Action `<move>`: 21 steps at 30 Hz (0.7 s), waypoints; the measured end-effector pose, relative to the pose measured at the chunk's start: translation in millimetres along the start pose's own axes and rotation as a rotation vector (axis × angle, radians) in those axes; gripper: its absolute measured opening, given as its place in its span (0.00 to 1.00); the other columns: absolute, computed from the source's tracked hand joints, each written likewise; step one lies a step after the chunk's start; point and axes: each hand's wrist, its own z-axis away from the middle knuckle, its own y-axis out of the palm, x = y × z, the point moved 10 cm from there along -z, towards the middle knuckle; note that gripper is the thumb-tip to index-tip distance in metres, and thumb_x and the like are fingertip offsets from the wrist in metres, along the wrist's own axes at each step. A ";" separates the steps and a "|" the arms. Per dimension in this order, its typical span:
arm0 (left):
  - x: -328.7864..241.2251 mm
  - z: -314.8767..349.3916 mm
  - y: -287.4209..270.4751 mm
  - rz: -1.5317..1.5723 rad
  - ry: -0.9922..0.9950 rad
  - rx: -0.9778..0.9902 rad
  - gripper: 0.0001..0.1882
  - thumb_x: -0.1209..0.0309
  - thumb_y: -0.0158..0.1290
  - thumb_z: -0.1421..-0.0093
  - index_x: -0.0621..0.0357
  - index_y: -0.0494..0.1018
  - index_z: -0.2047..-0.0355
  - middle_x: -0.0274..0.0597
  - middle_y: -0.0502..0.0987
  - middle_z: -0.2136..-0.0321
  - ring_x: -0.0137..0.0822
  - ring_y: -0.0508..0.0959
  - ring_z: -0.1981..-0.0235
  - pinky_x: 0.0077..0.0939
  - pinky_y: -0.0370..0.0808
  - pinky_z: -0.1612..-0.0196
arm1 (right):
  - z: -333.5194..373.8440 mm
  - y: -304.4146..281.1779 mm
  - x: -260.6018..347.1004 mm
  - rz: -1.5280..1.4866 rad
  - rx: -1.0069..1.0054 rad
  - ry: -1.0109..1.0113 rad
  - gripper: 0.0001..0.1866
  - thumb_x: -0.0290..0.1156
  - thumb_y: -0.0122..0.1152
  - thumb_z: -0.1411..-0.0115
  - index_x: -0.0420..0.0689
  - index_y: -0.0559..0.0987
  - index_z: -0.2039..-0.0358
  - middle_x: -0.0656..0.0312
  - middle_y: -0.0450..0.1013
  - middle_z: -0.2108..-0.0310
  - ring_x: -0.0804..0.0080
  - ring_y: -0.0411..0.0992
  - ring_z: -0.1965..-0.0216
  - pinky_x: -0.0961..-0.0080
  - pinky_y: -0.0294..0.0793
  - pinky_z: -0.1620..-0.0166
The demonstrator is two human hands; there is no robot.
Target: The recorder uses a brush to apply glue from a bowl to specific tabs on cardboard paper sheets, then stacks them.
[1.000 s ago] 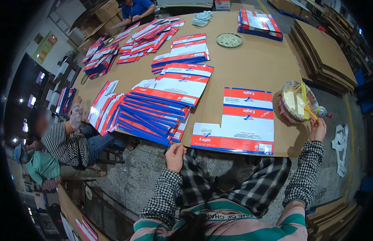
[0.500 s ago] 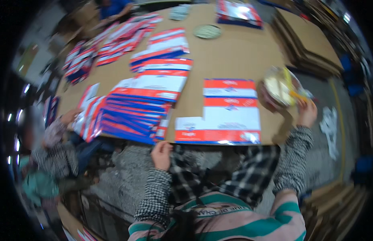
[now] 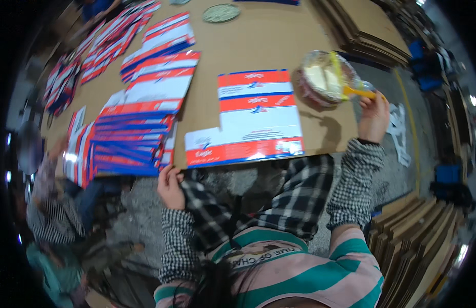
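My right hand point(image 3: 374, 118) is closed on the orange handle of a brush point(image 3: 361, 93) at the table's right edge. The handle reaches to the rim of a plastic-lined tub point(image 3: 303, 88) holding pale paste; the brush's head cannot be made out. A yellow strip crosses the tub. My left hand point(image 3: 171, 187), fingers curled, is at the front edge by the corner of a fanned stack of printed card sheets point(image 3: 132, 141); what it pinches, if anything, is hidden. Between my hands lies a flat red, white and blue card blank point(image 3: 258, 120), notched at its left.
More fanned sheets point(image 3: 163, 38) and a round pale green dish point(image 3: 221, 13) lie farther back on the brown table point(image 3: 258, 41). Large cardboard sheets point(image 3: 374, 23) are stacked beyond the right edge. A co-worker in a striped sleeve point(image 3: 55, 220) sits at left.
The view has swung, so the table and its contents appear farther left and higher. My right hand still grips the brush at the tub; my left stays by the stack's corner.
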 end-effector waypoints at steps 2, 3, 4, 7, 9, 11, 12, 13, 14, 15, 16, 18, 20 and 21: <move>3.0 1.3 -4.3 0.018 -0.014 -0.049 0.08 0.75 0.41 0.40 0.64 0.67 0.62 0.36 0.73 0.76 0.22 0.70 0.78 0.14 0.68 0.73 | 21.0 -0.3 -8.9 0.004 0.028 0.059 0.08 0.29 0.50 0.42 0.39 0.69 0.63 0.58 0.71 0.72 0.73 0.70 0.75 0.80 0.70 0.71; 1.0 4.4 -3.0 0.021 -0.050 -0.092 0.08 0.73 0.42 0.39 0.63 0.67 0.63 0.35 0.72 0.78 0.22 0.68 0.79 0.14 0.67 0.75 | 31.1 -3.2 -15.9 -0.009 0.027 0.087 0.08 0.29 0.49 0.41 0.39 0.69 0.63 0.56 0.71 0.70 0.74 0.70 0.74 0.81 0.69 0.71; 5.5 6.7 0.1 0.086 -0.089 -0.083 0.08 0.72 0.43 0.40 0.63 0.67 0.62 0.35 0.72 0.78 0.21 0.68 0.80 0.14 0.67 0.76 | 43.0 -0.5 -25.8 -0.052 0.039 0.147 0.08 0.29 0.48 0.41 0.39 0.69 0.62 0.54 0.71 0.68 0.75 0.69 0.74 0.82 0.68 0.71; -16.6 14.5 43.6 0.225 -0.187 0.007 0.09 0.69 0.45 0.40 0.63 0.67 0.65 0.33 0.70 0.80 0.22 0.67 0.82 0.14 0.64 0.79 | 73.5 8.8 -51.7 -0.061 0.042 0.225 0.08 0.30 0.46 0.40 0.39 0.68 0.63 0.53 0.71 0.67 0.76 0.68 0.75 0.83 0.68 0.72; -44.9 17.1 73.8 0.288 -0.120 0.185 0.09 0.69 0.44 0.39 0.64 0.67 0.67 0.34 0.69 0.81 0.23 0.66 0.84 0.14 0.62 0.80 | 103.3 34.1 -67.8 -0.133 0.137 0.352 0.09 0.32 0.45 0.39 0.40 0.68 0.64 0.51 0.71 0.66 0.77 0.67 0.76 0.83 0.67 0.73; -71.8 21.0 92.6 0.312 -0.128 0.282 0.09 0.69 0.45 0.40 0.64 0.68 0.69 0.34 0.69 0.82 0.22 0.67 0.83 0.13 0.63 0.80 | 125.5 69.2 -62.5 -0.094 0.222 0.363 0.09 0.33 0.45 0.39 0.41 0.68 0.64 0.52 0.71 0.68 0.80 0.64 0.79 0.86 0.63 0.76; -79.8 22.5 96.7 0.330 -0.114 0.335 0.08 0.69 0.47 0.41 0.63 0.69 0.69 0.34 0.70 0.82 0.21 0.68 0.83 0.12 0.64 0.80 | 135.3 86.4 -59.5 -0.044 0.273 0.367 0.08 0.32 0.45 0.39 0.41 0.68 0.64 0.53 0.71 0.69 0.81 0.62 0.81 0.87 0.61 0.77; -83.1 23.1 98.6 0.333 -0.127 0.345 0.08 0.69 0.47 0.41 0.63 0.69 0.69 0.34 0.70 0.82 0.21 0.68 0.83 0.12 0.64 0.80 | 144.8 105.5 -55.5 -0.047 0.357 0.381 0.08 0.31 0.45 0.40 0.40 0.68 0.64 0.54 0.71 0.70 0.82 0.61 0.82 0.88 0.60 0.78; -91.0 21.9 102.7 0.326 -0.098 0.384 0.07 0.70 0.48 0.41 0.63 0.69 0.70 0.33 0.70 0.82 0.20 0.68 0.82 0.11 0.63 0.80 | 153.6 123.5 -51.1 -0.054 0.441 0.391 0.08 0.30 0.46 0.40 0.40 0.69 0.64 0.56 0.71 0.72 0.83 0.60 0.83 0.88 0.58 0.79; -97.8 21.6 107.1 0.321 -0.066 0.422 0.07 0.70 0.49 0.42 0.62 0.69 0.70 0.32 0.70 0.82 0.19 0.68 0.82 0.10 0.63 0.80 | 164.4 135.9 -50.2 -0.047 0.516 0.432 0.08 0.29 0.47 0.41 0.39 0.70 0.65 0.59 0.71 0.73 0.83 0.59 0.84 0.90 0.57 0.79; -100.2 22.1 108.1 0.323 -0.069 0.429 0.07 0.70 0.49 0.42 0.62 0.69 0.70 0.32 0.70 0.82 0.19 0.68 0.82 0.10 0.63 0.80 | 176.8 148.2 -46.8 0.027 0.592 0.468 0.07 0.29 0.49 0.42 0.39 0.72 0.67 0.61 0.71 0.73 0.84 0.60 0.83 0.90 0.57 0.79; -103.7 24.0 110.5 0.287 -0.066 0.446 0.05 0.72 0.52 0.44 0.61 0.69 0.70 0.31 0.71 0.81 0.18 0.68 0.81 0.09 0.63 0.80 | 199.0 165.3 -44.4 0.198 0.739 0.515 0.05 0.27 0.53 0.44 0.40 0.72 0.69 0.64 0.70 0.74 0.85 0.62 0.80 0.91 0.59 0.76; -107.2 26.7 114.4 0.282 -0.055 0.473 0.05 0.73 0.52 0.45 0.61 0.69 0.70 0.31 0.71 0.81 0.17 0.68 0.81 0.09 0.63 0.80 | 219.6 184.6 -38.1 0.265 0.887 0.503 0.05 0.25 0.56 0.46 0.40 0.72 0.69 0.67 0.68 0.76 0.86 0.64 0.76 0.91 0.62 0.73; -109.9 28.5 116.5 0.276 -0.040 0.490 0.05 0.74 0.53 0.45 0.61 0.69 0.70 0.30 0.71 0.81 0.17 0.68 0.81 0.08 0.63 0.80 | 227.3 189.4 -40.6 0.288 0.945 0.461 0.06 0.23 0.58 0.48 0.40 0.71 0.70 0.69 0.67 0.76 0.87 0.64 0.74 0.90 0.64 0.71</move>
